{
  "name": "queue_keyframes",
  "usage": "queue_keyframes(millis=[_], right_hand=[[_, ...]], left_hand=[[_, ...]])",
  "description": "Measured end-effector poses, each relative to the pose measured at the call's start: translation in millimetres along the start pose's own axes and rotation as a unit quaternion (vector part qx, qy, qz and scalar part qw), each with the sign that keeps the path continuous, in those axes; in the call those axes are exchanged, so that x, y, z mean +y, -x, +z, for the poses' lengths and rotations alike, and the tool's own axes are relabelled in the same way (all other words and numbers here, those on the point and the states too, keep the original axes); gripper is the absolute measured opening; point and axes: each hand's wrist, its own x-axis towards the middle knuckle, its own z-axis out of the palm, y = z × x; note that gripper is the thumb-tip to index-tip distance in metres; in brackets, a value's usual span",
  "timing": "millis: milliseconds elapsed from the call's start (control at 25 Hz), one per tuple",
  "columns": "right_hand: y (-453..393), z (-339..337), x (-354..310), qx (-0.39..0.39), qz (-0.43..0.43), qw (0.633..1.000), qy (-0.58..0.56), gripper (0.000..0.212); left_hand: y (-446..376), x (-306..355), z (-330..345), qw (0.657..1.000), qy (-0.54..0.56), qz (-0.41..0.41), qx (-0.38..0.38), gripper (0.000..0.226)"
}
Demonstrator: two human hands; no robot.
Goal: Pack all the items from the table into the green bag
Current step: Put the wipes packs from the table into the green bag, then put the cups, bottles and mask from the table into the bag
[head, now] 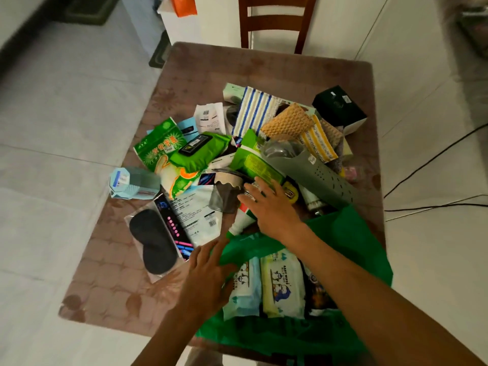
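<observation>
The green bag [348, 233] lies open at the table's near right edge, with two packs of baby wipes [284, 283] inside. My left hand [206, 276] rests with spread fingers on the bag's left rim. My right hand [269, 204] reaches over the bag with straight fingers and hovers on the pile, by a green wipes packet [256, 165] and a grey folded cloth [224, 199]. A white tube [241, 220] lies just under that hand. Farther left lie a black sleep mask in a clear pack [153, 244] and a green packet of gloves [161, 151].
Several more items crowd the brown patterned table [200, 67]: a grey perforated case [317, 173], striped cloths [253, 112], a black box [339, 107], a pale blue box [132, 183]. A wooden chair [274, 22] stands behind. Cables [433, 159] run over the floor at right.
</observation>
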Motion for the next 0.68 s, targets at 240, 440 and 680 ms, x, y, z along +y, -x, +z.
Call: queue_keyframes(millis=[240, 440, 680], right_hand=[[-31.6, 7.1, 5.3, -0.065, 0.018, 0.991, 0.113, 0.088], [62.4, -21.7, 32.1, 0.226, 0.206, 0.875, -0.375, 0.076], [160.4, 10.6, 29.8, 0.137, 0.1, 0.886, -0.432, 0.076]], left_hand=[[-14.2, -0.4, 4.5, 0.994, 0.091, 0.016, 0.052, 0.057], [-41.9, -2.0, -29.8, 0.969, 0.177, -0.067, 0.16, 0.054], [-74.7, 19.0, -32.5, 0.938, 0.325, -0.06, 0.106, 0.081]])
